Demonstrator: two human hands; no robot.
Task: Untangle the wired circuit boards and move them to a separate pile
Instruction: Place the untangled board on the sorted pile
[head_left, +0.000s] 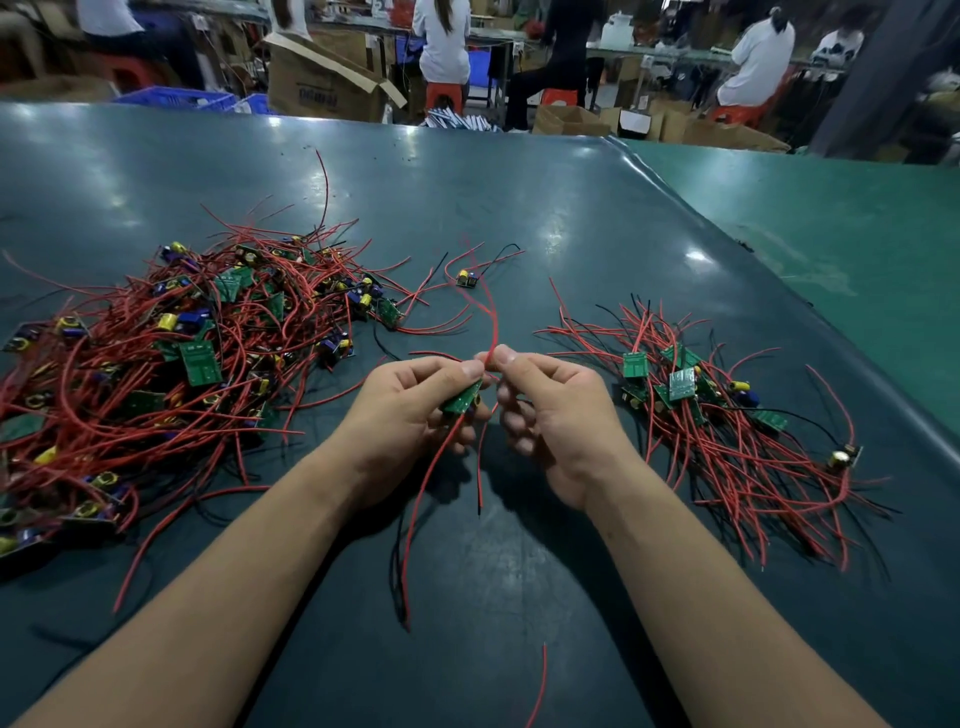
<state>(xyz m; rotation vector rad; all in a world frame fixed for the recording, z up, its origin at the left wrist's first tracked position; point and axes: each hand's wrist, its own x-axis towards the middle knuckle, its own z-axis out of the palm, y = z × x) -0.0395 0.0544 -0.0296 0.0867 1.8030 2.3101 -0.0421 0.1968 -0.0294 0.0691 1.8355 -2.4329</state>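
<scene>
Circuit board (461, 399) sits gripped in your left hand (415, 410); your right hand (550, 415) pinches its red wire (491, 322), between two piles.

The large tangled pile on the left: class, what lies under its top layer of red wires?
Green circuit boards with yellow and blue parts show through the large tangled pile; anything deeper, and the mat beneath, is covered.

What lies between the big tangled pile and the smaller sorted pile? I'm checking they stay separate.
In the head view, both hands, left and right, holding one circuit board with red wires; farther back, a lone board.
</scene>
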